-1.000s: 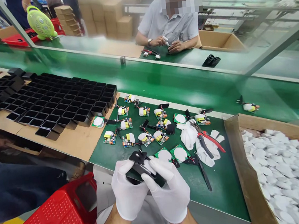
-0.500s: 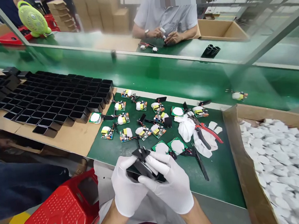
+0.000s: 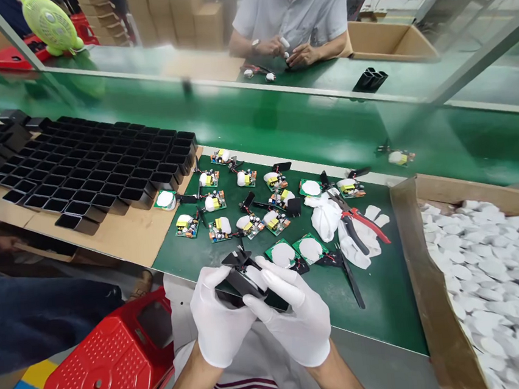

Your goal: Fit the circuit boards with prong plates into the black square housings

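Lower centre: left hand (image 3: 219, 324) and right hand (image 3: 294, 319), gloved, both gripping black housing (image 3: 243, 282) above desk (image 3: 380, 305) edge | mid-frame: circuit boards (image 3: 243, 211), red-handled pliers (image 3: 358, 225) | upper left: black casing rows (image 3: 87, 168)

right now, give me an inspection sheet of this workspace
surface: green bench mat, cardboard sheet at its left.
job's things: black plastic housing held in both hands; small circuit boards scattered on the mat.
clutter: red-handled pliers on white cloth gloves; rows of open black housings; cardboard box of white pads.
grips: left hand and right hand, white-gloved, closed on the housing.
cables: short black leads on boards.
surroundings: green conveyor, red plastic stool, a person seated opposite.
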{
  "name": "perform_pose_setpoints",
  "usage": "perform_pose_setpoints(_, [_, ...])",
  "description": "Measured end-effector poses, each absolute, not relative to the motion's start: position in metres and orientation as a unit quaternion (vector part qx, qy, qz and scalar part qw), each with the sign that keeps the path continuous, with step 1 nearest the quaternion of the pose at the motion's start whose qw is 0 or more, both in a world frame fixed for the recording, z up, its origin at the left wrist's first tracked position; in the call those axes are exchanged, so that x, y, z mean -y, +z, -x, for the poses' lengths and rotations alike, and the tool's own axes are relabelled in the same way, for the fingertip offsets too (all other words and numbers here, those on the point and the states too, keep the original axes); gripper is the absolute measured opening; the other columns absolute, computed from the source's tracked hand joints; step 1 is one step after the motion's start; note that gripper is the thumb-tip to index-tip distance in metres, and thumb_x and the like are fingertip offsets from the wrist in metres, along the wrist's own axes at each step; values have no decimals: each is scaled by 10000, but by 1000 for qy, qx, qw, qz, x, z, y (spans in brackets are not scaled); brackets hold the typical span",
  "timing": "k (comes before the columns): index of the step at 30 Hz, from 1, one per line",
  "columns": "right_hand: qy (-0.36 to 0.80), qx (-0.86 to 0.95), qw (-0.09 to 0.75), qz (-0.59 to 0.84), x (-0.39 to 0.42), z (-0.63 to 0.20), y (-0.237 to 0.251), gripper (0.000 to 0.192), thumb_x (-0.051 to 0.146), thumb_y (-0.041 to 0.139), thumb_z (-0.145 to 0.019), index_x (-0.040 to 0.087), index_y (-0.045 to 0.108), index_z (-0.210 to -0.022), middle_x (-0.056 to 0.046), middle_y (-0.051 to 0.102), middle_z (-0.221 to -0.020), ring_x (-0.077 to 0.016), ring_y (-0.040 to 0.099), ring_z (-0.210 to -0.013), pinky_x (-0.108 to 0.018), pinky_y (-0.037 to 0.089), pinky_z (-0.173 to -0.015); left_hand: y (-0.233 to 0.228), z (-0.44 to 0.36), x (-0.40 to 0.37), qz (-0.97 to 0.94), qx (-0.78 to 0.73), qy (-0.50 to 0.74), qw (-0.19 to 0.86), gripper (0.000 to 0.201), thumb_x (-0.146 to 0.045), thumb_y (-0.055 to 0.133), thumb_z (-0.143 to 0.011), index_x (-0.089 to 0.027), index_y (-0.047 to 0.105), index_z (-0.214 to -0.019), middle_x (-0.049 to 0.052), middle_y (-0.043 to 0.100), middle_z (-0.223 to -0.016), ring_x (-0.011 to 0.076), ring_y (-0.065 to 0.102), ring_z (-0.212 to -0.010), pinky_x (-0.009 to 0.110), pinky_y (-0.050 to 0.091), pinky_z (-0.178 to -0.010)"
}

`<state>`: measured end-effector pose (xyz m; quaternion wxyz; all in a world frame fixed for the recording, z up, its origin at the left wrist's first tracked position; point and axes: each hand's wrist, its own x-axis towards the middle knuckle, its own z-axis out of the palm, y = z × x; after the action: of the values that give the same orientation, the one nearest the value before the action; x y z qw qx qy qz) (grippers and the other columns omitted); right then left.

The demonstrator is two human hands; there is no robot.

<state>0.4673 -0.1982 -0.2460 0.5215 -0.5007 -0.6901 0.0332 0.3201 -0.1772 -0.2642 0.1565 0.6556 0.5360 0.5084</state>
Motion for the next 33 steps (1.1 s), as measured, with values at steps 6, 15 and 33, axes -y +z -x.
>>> perform_pose_setpoints(6, [47,700,458,546,196,-464,-246,429,166,719,-1037,294,691,-1446,-72,832,-1319,-226,850,-1101,-326,727,-960,-270,-325,172,-639,-534,522,187,381,-227,822,-784,-259,650,-1123,-26,711,-918,174,759,-773,268,627,-680])
perform_pose_setpoints(15, [-48,569,400,717,63,-550,-181,265,342,799,-955,257,840,-1202,-69,869,-1158,-281,844,-1000,-437,672,-1036,-276,-338,150,-626,-418,606,256,409,-187,762,-950,-232,637,-1337,97,770,-1286,228,730,-1176,399,648,-1024])
perform_pose_setpoints(33, [35,579,192,791,-140,-696,-159,271,454,754,-1059,194,744,-983,-27,773,-1000,-186,740,-930,-397,630,-925,-186,-331,147,-628,-360,519,455,142,-292,839,-925,-330,771,-1043,10,810,-986,210,806,-943,379,682,-939])
